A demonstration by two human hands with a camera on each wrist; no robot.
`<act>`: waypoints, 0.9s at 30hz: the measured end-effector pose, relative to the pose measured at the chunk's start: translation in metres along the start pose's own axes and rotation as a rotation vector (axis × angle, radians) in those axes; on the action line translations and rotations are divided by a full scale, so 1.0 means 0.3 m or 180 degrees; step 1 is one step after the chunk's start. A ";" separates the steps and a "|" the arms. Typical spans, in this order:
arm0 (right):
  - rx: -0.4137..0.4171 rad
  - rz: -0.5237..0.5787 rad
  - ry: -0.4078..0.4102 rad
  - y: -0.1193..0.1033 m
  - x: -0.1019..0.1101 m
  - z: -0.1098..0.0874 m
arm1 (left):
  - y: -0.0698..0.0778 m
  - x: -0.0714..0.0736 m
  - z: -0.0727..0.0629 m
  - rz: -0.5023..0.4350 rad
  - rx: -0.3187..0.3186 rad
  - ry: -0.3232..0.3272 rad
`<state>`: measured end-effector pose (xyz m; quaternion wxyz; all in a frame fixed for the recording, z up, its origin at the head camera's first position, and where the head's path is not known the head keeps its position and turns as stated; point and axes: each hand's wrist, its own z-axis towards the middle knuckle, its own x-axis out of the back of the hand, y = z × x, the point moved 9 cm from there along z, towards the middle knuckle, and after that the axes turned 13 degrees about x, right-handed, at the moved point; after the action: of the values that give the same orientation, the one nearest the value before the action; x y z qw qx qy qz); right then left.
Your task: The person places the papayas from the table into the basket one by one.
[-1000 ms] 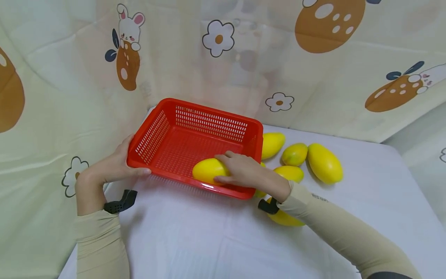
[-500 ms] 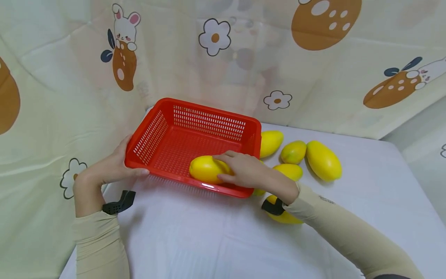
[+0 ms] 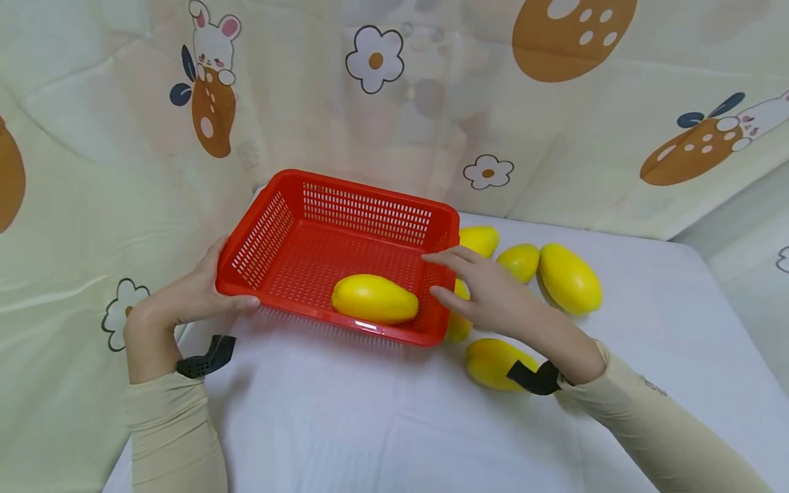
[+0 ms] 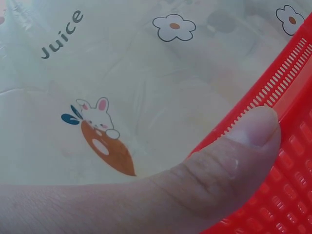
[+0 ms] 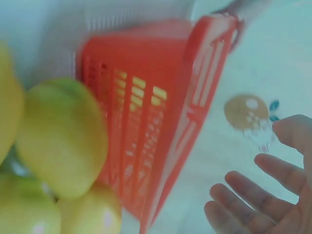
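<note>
Right grip spread beside the red basket's right rim, left grip pinching its left rim, one yellow fruit lying inside along the front wall, basket near the counter's back left corner, loose fruits to its right, patterned curtain behind the back edge.

Your left arm extends up to a bent wrist, the left hand keeping its thumb straight — other fingers mostly hidden. Your right arm slants inward, the right hand relaxed, its fingers loosely extended and slightly parted — right thumb apart.
</note>
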<state>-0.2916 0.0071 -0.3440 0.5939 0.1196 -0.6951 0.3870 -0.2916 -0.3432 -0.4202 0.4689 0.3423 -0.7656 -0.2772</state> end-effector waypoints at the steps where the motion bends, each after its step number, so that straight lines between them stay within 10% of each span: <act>1: -0.0052 0.0016 0.0060 0.012 0.016 -0.023 | 0.001 -0.001 0.001 -0.0012 0.0012 0.0001; 13: -0.0307 -0.0072 0.0939 0.145 0.138 -0.308 | -0.011 -0.009 -0.005 -0.0025 0.0133 -0.0151; 27: -0.1184 0.0119 0.0820 0.353 0.034 -0.533 | 0.007 -0.016 0.002 -0.0076 -0.0084 -0.0132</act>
<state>-0.2433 0.1900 -0.3773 0.6824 -0.0552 -0.6749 0.2752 -0.2911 -0.3381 -0.4215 0.4540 0.3395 -0.7673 -0.2999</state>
